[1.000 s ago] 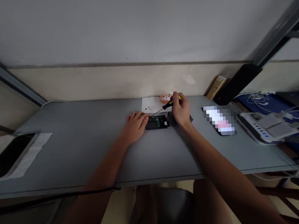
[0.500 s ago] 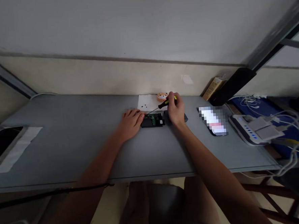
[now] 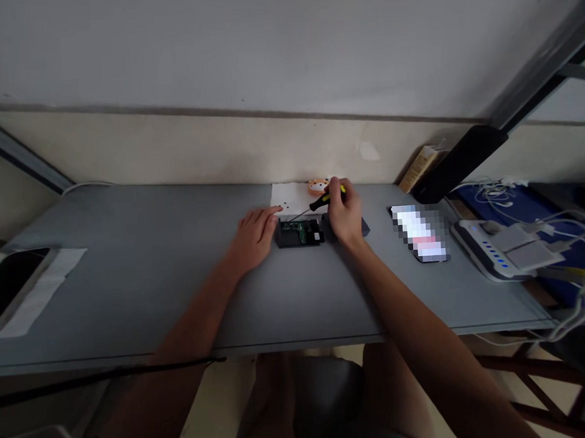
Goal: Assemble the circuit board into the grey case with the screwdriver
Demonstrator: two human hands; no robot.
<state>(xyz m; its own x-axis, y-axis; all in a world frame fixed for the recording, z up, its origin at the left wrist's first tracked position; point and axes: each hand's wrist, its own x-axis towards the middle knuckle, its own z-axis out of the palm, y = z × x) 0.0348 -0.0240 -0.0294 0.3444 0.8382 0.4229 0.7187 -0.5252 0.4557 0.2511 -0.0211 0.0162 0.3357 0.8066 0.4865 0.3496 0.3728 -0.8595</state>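
A small black device with a bare green circuit board (image 3: 300, 233) lies on the desk. My right hand (image 3: 346, 214) is wrapped round the black-and-yellow handle of a screwdriver (image 3: 320, 202), whose thin shaft slopes down to the left, its tip at the board's upper left area. Beside the device's left end rests my left hand (image 3: 256, 236), open, fingers stretched out and the index finger pointing right. Partly hidden under my right hand sits a dark box-like piece (image 3: 365, 228). Several tiny dark bits, perhaps screws, lie on a white paper (image 3: 297, 192) behind the device.
An orange animal-faced item (image 3: 318, 187) stands on the paper. To the right are a lit phone (image 3: 419, 234), a power strip (image 3: 490, 250) with plugs and white cables, and a black upright block (image 3: 460, 164). A dark tray-like object (image 3: 16, 282) lies at the far left.
My left hand has drawn back slightly to the left, its fingers moving off the device's left end. The right hand keeps its hold on the screwdriver. The view has shifted a little.
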